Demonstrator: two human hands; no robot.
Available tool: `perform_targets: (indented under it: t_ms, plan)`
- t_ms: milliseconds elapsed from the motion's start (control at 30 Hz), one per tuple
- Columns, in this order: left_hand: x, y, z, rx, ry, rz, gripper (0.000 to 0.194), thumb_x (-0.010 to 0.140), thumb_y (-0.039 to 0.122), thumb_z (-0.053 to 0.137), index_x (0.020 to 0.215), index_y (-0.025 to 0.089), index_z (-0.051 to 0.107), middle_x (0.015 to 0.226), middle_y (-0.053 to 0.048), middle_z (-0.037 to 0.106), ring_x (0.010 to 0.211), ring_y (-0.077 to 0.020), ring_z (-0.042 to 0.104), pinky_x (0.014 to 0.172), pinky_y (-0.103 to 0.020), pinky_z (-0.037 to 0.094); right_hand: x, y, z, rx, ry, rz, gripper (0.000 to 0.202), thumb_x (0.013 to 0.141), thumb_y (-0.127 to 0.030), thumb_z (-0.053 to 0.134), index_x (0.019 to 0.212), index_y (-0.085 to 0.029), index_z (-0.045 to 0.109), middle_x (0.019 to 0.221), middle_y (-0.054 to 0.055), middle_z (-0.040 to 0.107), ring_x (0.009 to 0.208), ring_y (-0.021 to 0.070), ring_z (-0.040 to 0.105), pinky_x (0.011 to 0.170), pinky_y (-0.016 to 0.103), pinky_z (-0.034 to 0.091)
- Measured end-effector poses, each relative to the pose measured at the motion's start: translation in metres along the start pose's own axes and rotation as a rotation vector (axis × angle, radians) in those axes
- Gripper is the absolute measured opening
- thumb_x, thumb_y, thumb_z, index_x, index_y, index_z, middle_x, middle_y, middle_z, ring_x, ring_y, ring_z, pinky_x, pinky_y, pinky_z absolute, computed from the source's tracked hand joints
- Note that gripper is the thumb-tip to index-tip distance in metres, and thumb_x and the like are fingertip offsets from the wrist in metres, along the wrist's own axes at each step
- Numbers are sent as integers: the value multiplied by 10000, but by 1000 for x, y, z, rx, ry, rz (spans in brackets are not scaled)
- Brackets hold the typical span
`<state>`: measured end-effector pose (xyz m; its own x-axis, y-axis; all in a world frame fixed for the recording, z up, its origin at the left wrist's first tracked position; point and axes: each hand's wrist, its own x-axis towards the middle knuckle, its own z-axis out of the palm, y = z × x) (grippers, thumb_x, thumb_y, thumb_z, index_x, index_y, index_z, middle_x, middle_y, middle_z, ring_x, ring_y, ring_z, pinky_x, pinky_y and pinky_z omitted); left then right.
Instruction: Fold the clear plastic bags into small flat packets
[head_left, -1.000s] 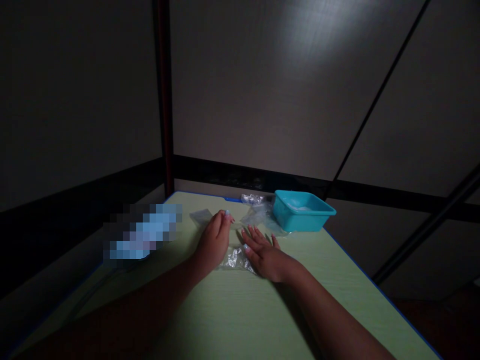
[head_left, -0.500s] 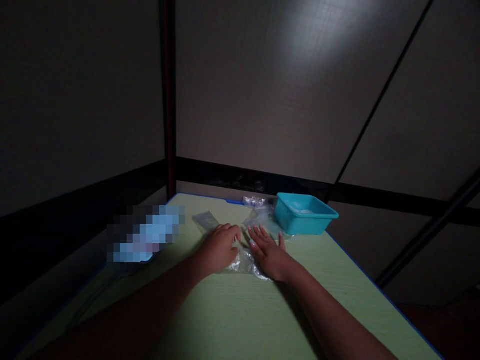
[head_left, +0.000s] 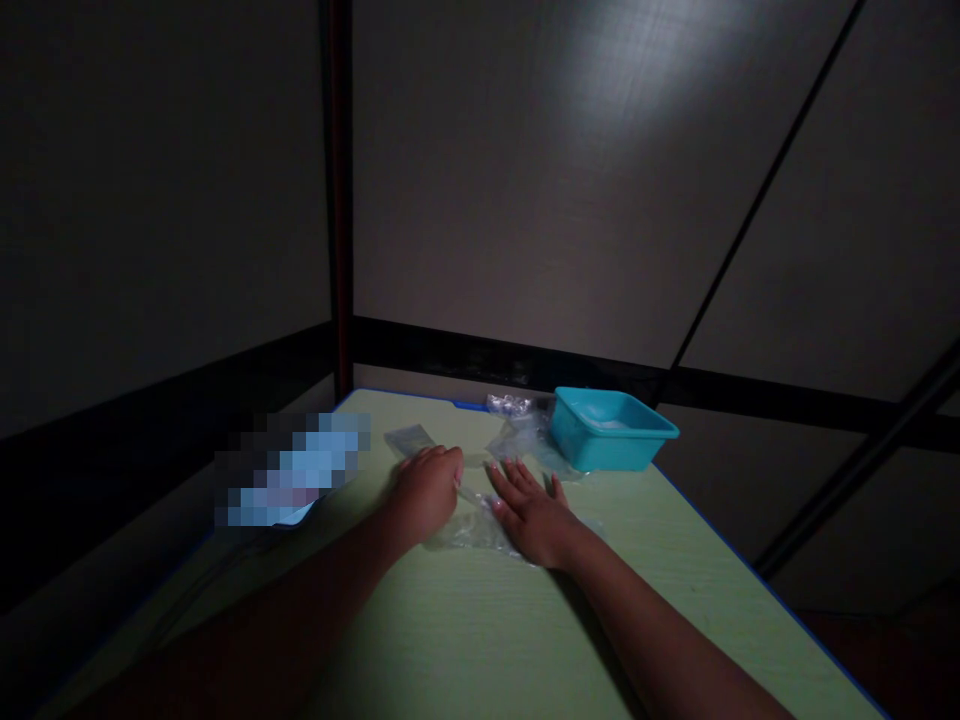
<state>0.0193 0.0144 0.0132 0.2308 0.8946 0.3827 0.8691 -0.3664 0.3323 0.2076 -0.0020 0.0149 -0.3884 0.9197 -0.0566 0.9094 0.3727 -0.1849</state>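
A clear plastic bag lies flat and wrinkled on the pale green table, under and between my hands. My left hand is closed, its fingers pinching the bag's upper left edge. My right hand lies with fingers spread, pressing on the right part of the bag. Another strip of clear plastic shows just beyond my left hand. More clear plastic lies past my right hand, beside a turquoise basket with something whitish inside.
The table has a blue edge. At its left side is a pixelated, light blue object with a thin cable near it. A crumpled shiny piece of plastic sits at the back edge. Dark-trimmed panels stand behind the table.
My left hand has moved slightly left and its fingers have closed more. The bag between my hands looks flatter and more drawn out. My right hand has shifted very little.
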Motion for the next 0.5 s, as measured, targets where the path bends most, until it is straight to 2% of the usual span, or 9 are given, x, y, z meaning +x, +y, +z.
perform_targets:
  t_ms: [133, 300, 400, 500]
  plan:
    - [2, 0, -1, 30, 42, -80, 272, 677, 10, 439, 826, 225, 513, 829, -23, 579, 843, -180, 531, 714, -267, 365, 1, 2, 2, -4, 6, -5, 552, 893, -518, 158, 1399, -322, 58, 1475, 40, 21, 1345, 228, -29, 996, 588, -13]
    - [9, 0, 3, -151, 73, -75, 378, 653, -30, 415, 912, 222, 528, 916, -16, 594, 908, -157, 532, 797, -252, 377, 2, 3, 2, 73, 61, 4, 513, 898, -472, 237, 1387, -343, 155, 1474, 58, 108, 1346, 247, 27, 978, 601, -10]
    - [9, 2, 5, -266, 43, -11, 239, 763, 71, 411, 884, 227, 546, 850, 6, 615, 845, -147, 552, 774, -248, 394, 4, 4, -1, 145, 172, -28, 392, 905, -380, 289, 1284, -359, 384, 1428, 46, 282, 1330, 252, 126, 966, 606, -8]
    - [6, 4, 7, -268, -28, 93, 110, 804, 251, 478, 826, 224, 582, 796, 0, 618, 821, -164, 551, 760, -260, 394, 8, 6, -3, 194, 263, -67, 246, 860, -307, 408, 1022, -265, 588, 1246, 66, 487, 1237, 256, 293, 971, 517, 148]
